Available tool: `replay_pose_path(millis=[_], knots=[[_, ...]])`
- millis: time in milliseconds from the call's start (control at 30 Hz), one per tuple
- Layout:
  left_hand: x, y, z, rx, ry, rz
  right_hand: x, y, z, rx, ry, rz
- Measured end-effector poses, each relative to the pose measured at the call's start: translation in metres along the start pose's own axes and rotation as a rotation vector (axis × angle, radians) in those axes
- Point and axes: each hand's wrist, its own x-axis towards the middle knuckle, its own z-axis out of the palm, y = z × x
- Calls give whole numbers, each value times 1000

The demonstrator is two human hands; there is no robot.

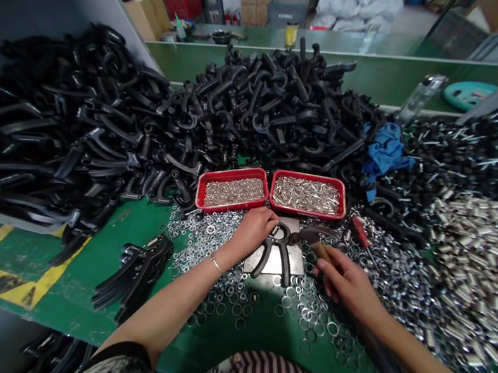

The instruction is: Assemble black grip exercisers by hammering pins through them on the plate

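Observation:
On a metal plate (pixel 297 266) lies a black plier-shaped handle piece (pixel 285 258), its two legs pointing toward me. My left hand (pixel 256 231) is closed, its fingertips pinching the upper left end of that piece. A small shiny bit shows by the fingertips; its kind is too small to tell. My right hand (pixel 344 279) grips a hammer (pixel 322 251) by its wooden handle. The hammer's dark head is just right of the handle piece, close to its upper end. Loose metal rings and washers (pixel 200 242) surround the plate.
Two red trays of small metal pins (pixel 272 192) stand behind the plate. Black handles (pixel 263 105) are heaped beyond and left, with a small stack (pixel 137 276) nearer. To the right are a red-handled screwdriver (pixel 360 232), a blue cloth (pixel 384 149) and piled metal sleeves (pixel 480 266).

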Motion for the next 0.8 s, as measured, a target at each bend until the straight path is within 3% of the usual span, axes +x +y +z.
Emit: replay_pose_path(millis=[133,233,300,433,533,600,700,800], knots=[[-3,3,2,373,-56,218,5,-6,-5,21,-8,-55],[-2,1,3,472,-111,310,12,-14,-14,-114,-48,-117],[-4,2,1,435,-99,270,15,-27,-18,-299,-43,-192],[-28,13,-4,292,58,123,20,-57,-15,-502,63,-372],[-56,23,-4,271,67,174,30,-65,-5,-603,128,-487],[-68,26,-2,301,35,223,41,-61,-1,-728,69,-521],[-74,24,2,345,15,235,57,-56,1,-772,-53,-513],[-72,23,3,345,16,239,64,-58,0,-713,18,-533]])
